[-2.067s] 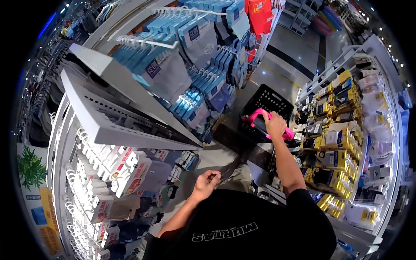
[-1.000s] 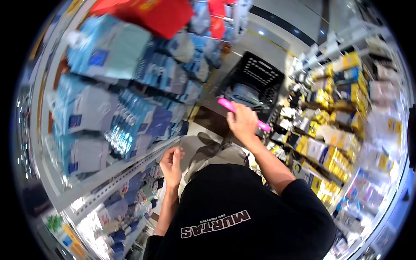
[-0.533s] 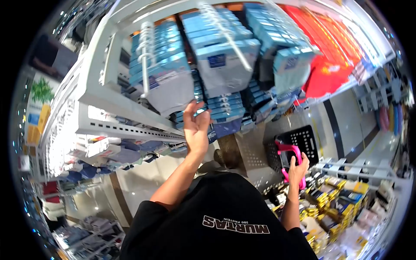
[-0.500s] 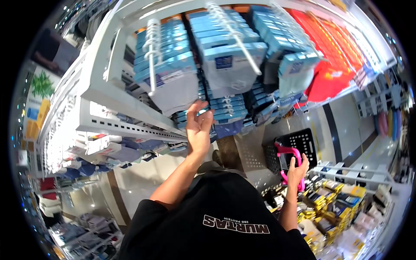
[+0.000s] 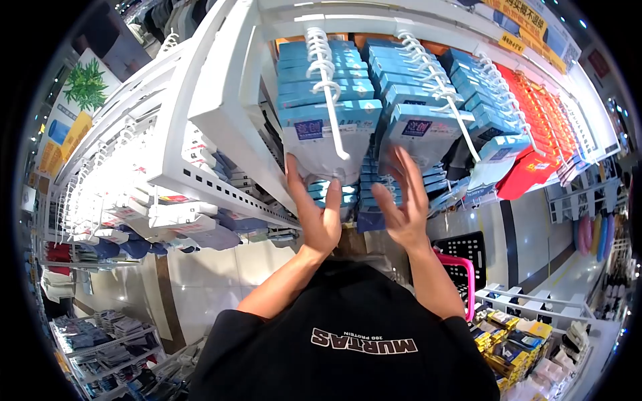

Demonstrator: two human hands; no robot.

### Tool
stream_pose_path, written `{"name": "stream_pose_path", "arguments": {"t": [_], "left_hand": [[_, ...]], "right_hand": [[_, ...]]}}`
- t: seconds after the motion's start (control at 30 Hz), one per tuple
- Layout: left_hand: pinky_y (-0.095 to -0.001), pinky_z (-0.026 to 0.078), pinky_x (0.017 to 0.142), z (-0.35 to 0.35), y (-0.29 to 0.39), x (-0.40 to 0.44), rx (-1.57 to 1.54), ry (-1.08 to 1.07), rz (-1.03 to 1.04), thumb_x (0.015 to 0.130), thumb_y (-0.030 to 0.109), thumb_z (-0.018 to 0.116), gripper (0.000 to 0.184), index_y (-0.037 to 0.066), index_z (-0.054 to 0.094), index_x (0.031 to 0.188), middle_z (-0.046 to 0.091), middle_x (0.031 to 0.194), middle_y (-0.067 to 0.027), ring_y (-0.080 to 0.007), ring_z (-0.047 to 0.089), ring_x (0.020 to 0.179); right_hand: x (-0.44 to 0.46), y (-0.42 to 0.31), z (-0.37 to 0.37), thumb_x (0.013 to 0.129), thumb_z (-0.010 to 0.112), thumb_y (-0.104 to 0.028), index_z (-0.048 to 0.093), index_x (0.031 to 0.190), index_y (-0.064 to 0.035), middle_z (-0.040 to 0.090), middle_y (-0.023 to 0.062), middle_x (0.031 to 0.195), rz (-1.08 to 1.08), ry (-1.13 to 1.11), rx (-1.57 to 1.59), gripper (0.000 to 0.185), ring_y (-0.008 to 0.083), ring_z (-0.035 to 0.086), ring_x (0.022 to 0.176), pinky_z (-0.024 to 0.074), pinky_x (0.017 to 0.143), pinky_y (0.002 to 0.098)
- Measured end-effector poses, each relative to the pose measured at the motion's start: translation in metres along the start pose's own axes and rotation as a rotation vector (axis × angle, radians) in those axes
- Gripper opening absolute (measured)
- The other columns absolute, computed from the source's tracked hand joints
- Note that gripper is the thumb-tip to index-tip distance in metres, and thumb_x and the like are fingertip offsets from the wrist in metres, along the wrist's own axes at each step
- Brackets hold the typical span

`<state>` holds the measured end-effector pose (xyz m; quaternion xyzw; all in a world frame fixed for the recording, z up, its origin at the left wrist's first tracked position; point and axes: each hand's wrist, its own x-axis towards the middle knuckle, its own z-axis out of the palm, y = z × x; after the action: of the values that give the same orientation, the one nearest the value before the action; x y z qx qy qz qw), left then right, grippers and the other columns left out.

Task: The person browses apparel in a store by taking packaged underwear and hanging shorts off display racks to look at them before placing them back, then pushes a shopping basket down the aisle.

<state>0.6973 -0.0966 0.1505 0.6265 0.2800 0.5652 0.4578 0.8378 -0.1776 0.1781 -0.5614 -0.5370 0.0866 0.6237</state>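
Note:
Blue-topped packs of grey socks or underwear hang on white hooks in front of me. My left hand is raised at the lower edge of the leftmost front pack, thumb and fingers apart. Just right of it, my right hand has its fingers spread below the second front pack; its fingertips overlap that pack's lower part. Whether either hand presses on a pack is hard to tell. Below and right of my right arm, the pink handle of the black basket stands free of my hands.
Red packs hang farther right. A white perforated shelf frame juts out at the left, above white-topped packs. Yellow packs fill a rack at the lower right. A co-worker or shopper's dark clothing shows at the upper left.
My right hand has let go of the pink basket handle and moved up and left to the blue packs. My left hand stays by the leftmost pack. The view has shifted closer to the shelf.

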Motion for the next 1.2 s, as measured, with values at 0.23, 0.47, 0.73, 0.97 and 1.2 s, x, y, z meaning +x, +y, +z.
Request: {"name": "stream_pose_path", "arguments": {"t": [0.23, 0.47, 0.73, 0.97, 1.2], "left_hand": [[-0.0264, 0.046, 0.073, -0.009, 0.003, 0.002, -0.209, 0.037, -0.177, 0.096, 0.016, 0.069, 0.021, -0.001, 0.061, 0.104, 0.064, 0.09, -0.0024, -0.0107, 0.057, 0.082], [-0.0244, 0.044, 0.066, -0.023, 0.029, -0.008, -0.245, -0.116, -0.216, 0.099, 0.013, 0.063, 0.015, -0.001, 0.064, 0.104, 0.064, 0.088, -0.0003, -0.0063, 0.053, 0.075], [-0.0305, 0.049, 0.086, -0.037, 0.026, -0.029, -0.498, -0.543, -0.247, 0.099, 0.017, 0.064, 0.027, -0.001, 0.063, 0.12, 0.068, 0.11, -0.0069, -0.013, 0.06, 0.098], [-0.0317, 0.048, 0.093, -0.044, 0.009, -0.043, -0.923, -0.617, -0.456, 0.104, 0.025, 0.057, 0.035, -0.003, 0.057, 0.124, 0.064, 0.115, -0.008, -0.0122, 0.059, 0.107], [-0.027, 0.053, 0.08, -0.031, 0.026, -0.047, -0.248, -0.535, -0.331, 0.093, 0.005, 0.066, 0.02, -0.002, 0.064, 0.112, 0.069, 0.098, -0.0049, -0.0093, 0.063, 0.09]], "right_hand": [[0.046, -0.011, 0.04, 0.089, 0.076, -0.014, 0.041, 0.14, 0.0022, 0.058, 0.0104, 0.118, 0.165, 0.086, 0.377, 0.064, 0.0159, 0.058, 0.103, 0.047, 0.09, 0.0302], [0.056, -0.031, 0.021, 0.093, 0.074, -0.018, 0.065, 0.108, -0.0026, 0.066, -0.0018, 0.093, 0.325, -0.034, 0.461, 0.023, 0.005, 0.056, 0.086, 0.0441, 0.078, 0.0215], [0.024, -0.025, -0.009, 0.095, 0.072, -0.033, 0.063, 0.116, -0.0026, 0.067, 0.0015, 0.105, 0.101, 0.028, 0.603, 0.038, 0.01, 0.06, 0.093, 0.0461, 0.085, 0.026], [0.0, -0.007, -0.022, 0.103, 0.057, -0.037, 0.06, 0.123, -0.0031, 0.069, 0.0075, 0.112, 0.315, 0.073, 0.722, 0.039, 0.0186, 0.067, 0.101, 0.0527, 0.092, 0.0353], [-0.039, 0.008, 0.022, 0.104, 0.053, -0.045, 0.064, 0.11, -0.0049, 0.07, 0.0047, 0.095, 0.877, 0.079, 1.081, 0.042, 0.012, 0.068, 0.082, 0.0555, 0.074, 0.0276]]}}
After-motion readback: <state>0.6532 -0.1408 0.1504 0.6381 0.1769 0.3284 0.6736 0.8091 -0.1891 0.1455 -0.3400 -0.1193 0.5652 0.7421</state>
